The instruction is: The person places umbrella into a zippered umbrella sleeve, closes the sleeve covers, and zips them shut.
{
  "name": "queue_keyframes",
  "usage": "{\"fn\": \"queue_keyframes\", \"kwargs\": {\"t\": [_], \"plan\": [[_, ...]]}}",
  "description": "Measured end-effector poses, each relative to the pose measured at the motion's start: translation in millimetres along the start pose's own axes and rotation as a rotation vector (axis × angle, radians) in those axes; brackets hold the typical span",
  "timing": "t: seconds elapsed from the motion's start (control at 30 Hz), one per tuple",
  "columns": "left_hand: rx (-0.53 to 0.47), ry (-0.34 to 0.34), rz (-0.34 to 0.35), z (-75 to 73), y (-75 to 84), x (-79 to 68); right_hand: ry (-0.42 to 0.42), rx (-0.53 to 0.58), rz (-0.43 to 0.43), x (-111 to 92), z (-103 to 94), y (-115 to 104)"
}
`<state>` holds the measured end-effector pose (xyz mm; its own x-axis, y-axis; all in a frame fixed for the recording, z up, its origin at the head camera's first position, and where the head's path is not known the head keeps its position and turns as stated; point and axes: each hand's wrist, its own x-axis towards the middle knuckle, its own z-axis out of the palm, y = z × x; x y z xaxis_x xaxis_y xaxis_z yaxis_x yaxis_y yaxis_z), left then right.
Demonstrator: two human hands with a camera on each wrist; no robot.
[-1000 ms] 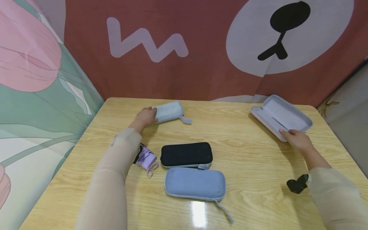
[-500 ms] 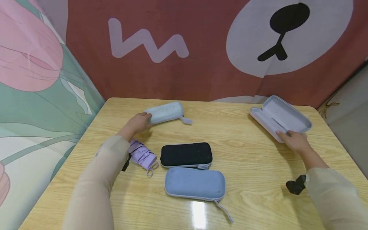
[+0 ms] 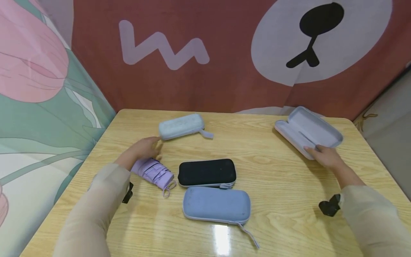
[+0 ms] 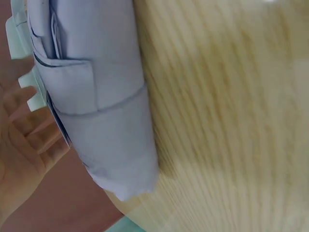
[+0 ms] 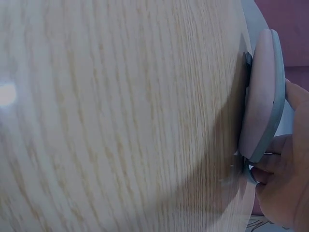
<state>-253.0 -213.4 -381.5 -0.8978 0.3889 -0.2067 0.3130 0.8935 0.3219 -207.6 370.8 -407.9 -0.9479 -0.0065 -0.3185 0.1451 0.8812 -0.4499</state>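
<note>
My left hand [image 3: 146, 148] has its fingers extended above a folded lilac umbrella [image 3: 154, 173], just short of a closed light-blue zip case [image 3: 181, 126]. In the left wrist view the umbrella [image 4: 101, 101] fills the foreground; the spread fingers of the left hand [image 4: 29, 145] show behind it, holding nothing. At the far right my right hand [image 3: 327, 157] pinches the near edge of an open hard glasses case [image 3: 293, 139], its lid raised and lining grey. From the right wrist, the pinkish outside of that case [image 5: 260, 96] shows, with thumb and fingers at its rim.
A black zip case [image 3: 207, 172] and a blue zip case [image 3: 217, 204] with a strap lie touching or nearly so at mid-table. Behind the wooden table [image 3: 273, 214] hangs a printed curtain [image 3: 224, 82]. A dark wrist device [image 3: 330, 206] sits by the right sleeve.
My left hand has come off the light-blue case and moved left and nearer, over the umbrella. The right hand keeps its hold on the open glasses case, nearly still.
</note>
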Motion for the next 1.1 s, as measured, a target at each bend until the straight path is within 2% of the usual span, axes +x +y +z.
{"fn": "queue_keyframes", "kwargs": {"t": [0.3,0.43,0.57,0.8,1.0,1.1], "plan": [[-0.049,-0.135,0.064,4.9,-5.4,-20.9,-0.015,-0.024,-0.031,0,5.1,-8],[-0.111,-0.176,0.065,4.5,-5.3,-28.5,-0.014,-0.034,-0.061,0,6.5,-13],[-0.125,-0.205,0.064,4.2,-5.1,-34.0,-0.012,-0.042,-0.077,1,10.0,-18],[-0.076,-0.21,0.111,5.6,-3.8,-41.0,-0.017,-0.046,-0.093,3,17.6,-28],[0.048,-0.234,0.198,5.0,0.3,-49.9,-0.006,-0.054,-0.119,4,21.9,-34],[0.114,-0.225,0.239,7.1,1.0,-51.0,0.002,-0.061,-0.128,5,23.0,-38]]}}
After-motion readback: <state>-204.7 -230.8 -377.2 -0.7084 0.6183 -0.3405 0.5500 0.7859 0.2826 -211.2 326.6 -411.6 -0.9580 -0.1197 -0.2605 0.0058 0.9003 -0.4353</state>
